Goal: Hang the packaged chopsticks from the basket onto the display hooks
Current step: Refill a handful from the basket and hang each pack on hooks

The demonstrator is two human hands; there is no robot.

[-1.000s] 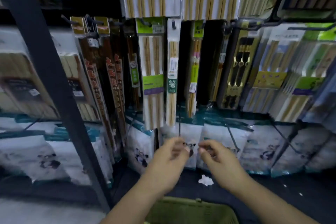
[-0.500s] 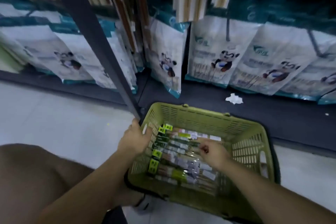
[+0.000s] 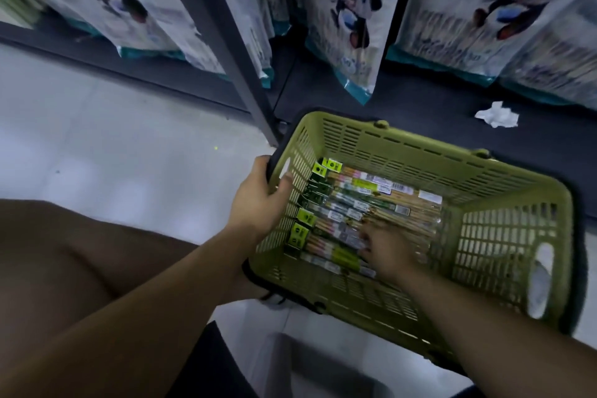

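At twelve o'clock we see white bags (image 3: 349, 10) printed with a panda, their writing too blurred to read. Below them a green basket (image 3: 403, 152) holds the chopstick packs (image 3: 387, 200), which lie flat with green tags toward nine o'clock and barcode labels too small to read. Our left hand (image 3: 258, 200) grips the basket's nine o'clock rim. Our right hand (image 3: 386, 252) is down among the packs, blurred, so we cannot tell its grip. A paper scrap (image 3: 496, 114) lies at one o'clock.

We see the green slotted plastic basket (image 3: 403, 152) open from above, with walls boxing every side. The dark metal shelf upright (image 3: 223, 42) and hanging white panda-print bags (image 3: 349, 42) crowd its far-left corner.
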